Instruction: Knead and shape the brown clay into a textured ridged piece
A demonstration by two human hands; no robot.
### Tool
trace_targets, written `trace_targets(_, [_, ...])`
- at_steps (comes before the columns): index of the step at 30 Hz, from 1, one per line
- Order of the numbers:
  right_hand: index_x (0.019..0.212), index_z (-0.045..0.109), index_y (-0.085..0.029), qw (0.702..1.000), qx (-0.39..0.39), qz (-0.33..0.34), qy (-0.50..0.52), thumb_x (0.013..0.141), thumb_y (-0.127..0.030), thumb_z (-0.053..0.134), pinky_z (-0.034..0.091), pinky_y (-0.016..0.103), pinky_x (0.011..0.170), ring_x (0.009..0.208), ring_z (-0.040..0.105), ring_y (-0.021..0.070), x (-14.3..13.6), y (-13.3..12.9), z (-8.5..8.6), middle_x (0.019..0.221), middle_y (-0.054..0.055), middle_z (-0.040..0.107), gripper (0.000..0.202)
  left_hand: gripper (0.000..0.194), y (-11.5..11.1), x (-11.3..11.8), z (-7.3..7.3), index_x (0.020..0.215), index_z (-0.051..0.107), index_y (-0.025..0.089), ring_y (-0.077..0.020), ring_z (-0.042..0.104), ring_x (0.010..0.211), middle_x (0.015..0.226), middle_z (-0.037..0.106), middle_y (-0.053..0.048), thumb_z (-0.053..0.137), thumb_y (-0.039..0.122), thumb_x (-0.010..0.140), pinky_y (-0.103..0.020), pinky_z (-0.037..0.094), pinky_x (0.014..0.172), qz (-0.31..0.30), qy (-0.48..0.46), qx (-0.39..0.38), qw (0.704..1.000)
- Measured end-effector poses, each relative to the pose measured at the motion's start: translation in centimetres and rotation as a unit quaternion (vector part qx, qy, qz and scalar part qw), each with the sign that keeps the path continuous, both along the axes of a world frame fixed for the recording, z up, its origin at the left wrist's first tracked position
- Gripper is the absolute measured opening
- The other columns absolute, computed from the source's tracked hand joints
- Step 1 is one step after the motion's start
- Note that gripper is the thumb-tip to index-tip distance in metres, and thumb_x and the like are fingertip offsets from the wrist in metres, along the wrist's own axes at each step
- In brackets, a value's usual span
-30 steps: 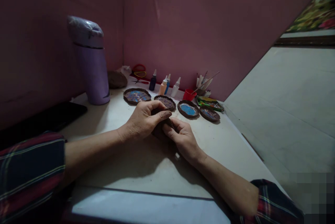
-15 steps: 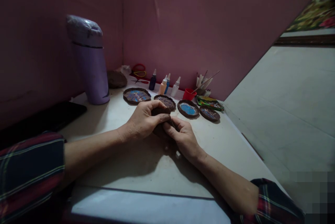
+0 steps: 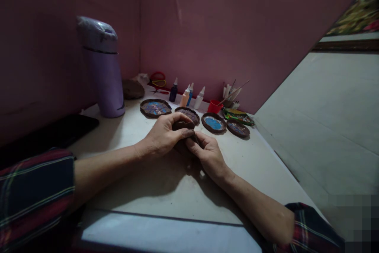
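Head view — clay [image 3: 182,125] between hands [image 3: 162,135]

The person wears long plaid sleeves. The left sleeve [image 3: 38,190], at the near left, has a broad dark navy panel between deep red bands, with thin pale and yellow-green lines crossing it. The right sleeve [image 3: 314,229], at the near right, shows the same navy, red and pale lines, its red check close to the cuff. Both forearms are bare below the cuffs. The left hand [image 3: 162,135] has a dark brown smear on its thumb; the right hand [image 3: 211,156] is also bare.
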State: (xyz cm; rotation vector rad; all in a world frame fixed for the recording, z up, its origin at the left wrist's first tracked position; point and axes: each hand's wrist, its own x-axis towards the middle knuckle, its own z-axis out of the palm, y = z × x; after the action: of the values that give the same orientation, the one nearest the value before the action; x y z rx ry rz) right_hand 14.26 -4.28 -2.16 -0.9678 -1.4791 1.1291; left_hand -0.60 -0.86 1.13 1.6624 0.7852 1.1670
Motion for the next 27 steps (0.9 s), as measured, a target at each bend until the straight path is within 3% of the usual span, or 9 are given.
trace_targets(4, [0.083,0.063,-0.016,1.0,0.013,-0.003,-0.001,0.079,-0.042,0.062,0.045,0.025,0.064,0.069,0.054,0.0129,-0.01,0.09,0.0,0.073,0.001,0.059,0.025,0.024,0.05,-0.06,-0.13,0.08,0.065,0.011,-0.0105,0.055,0.058,0.068,0.063,-0.001,0.07,0.031,0.067,-0.02,0.043,0.052,-0.03,-0.012,-0.047,0.998])
trace_targets(9, [0.083,0.062,-0.016,1.0,0.003,0.0,-0.018,0.079,-0.042,0.063,0.041,0.022,0.049,0.056,0.048,0.01,0.07,0.05,-0.07,0.068,-0.001,0.055,0.026,0.025,0.09,-0.15,-0.28,0.074,0.063,0.011,-0.0094,0.053,0.052,0.061,0.059,0.001,0.073,0.031,0.063,-0.02,0.043,0.048,-0.069,-0.023,-0.11,0.991])
trace_targets(13, [0.082,0.061,-0.017,1.0,-0.004,-0.001,-0.018,0.078,-0.042,0.062,0.037,0.021,0.043,0.052,0.045,0.0092,0.09,-0.01,-0.02,0.065,-0.002,0.052,0.026,0.021,0.07,-0.1,-0.1,0.074,0.064,0.011,-0.0097,0.052,0.055,0.063,0.06,0.0,0.07,0.029,0.065,-0.02,0.044,0.05,-0.059,-0.008,-0.069,0.996])
trace_targets(20, [0.081,0.062,-0.016,0.999,0.028,-0.003,-0.029,0.079,-0.039,0.062,0.04,0.024,0.058,0.065,0.047,0.0116,0.12,0.13,0.03,0.07,0.0,0.054,0.023,0.015,-0.3,0.0,0.35,0.071,0.065,0.011,-0.0105,0.052,0.057,0.063,0.059,-0.001,0.063,0.025,0.069,-0.02,0.043,0.052,-0.022,0.036,0.005,0.999])
trace_targets(27, [0.083,0.063,-0.017,1.0,0.013,-0.004,-0.021,0.079,-0.04,0.062,0.038,0.023,0.053,0.06,0.047,0.0109,0.11,0.04,-0.05,0.068,-0.001,0.053,0.024,0.017,0.09,-0.08,-0.14,0.074,0.064,0.011,-0.0114,0.054,0.061,0.066,0.061,-0.001,0.063,0.028,0.072,-0.021,0.044,0.055,-0.033,0.034,0.011,0.999])
